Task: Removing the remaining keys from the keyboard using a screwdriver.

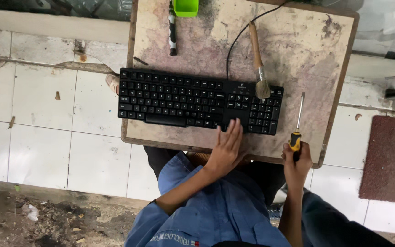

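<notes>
Keyboard [197,101]: black plastic, full-size with number pad, lying face up and square on the bench [307,50], its front edge near the bench's near edge. Its thin black cable [243,32] runs off the rear of the board toward the far side of the bench. All keys appear seated and the case is closed; no screws or loose parts are visible, so no opening of the case shows as yet.

Left hand [227,148]: laid flat, fingers extended and together, resting on the keyboard's front edge below the arrow keys. It grasps nothing.

Right hand [296,164]: closed around the yellow-and-black handle of a screwdriver [296,126]. The slim metal shaft points away from the person, lying over the bench just to the right of the keyboard, apart from it. The tip engages nothing.

Brush [258,61]: round wooden handle, metal ferrule, pale splayed bristles. The bristle end rests on the keyboard's upper right corner, the handle on the bench.

Bench: square top, worn and stained pinkish-grey, mottled with dark patches, rounded corners, darker edging.

Also on the far side: a black marker [173,29] lying lengthwise, and a bright green plastic container [186,7], partly cut off by the frame.

Floor [42,123]: white glazed tiles, scuffed, with scattered debris.
</notes>
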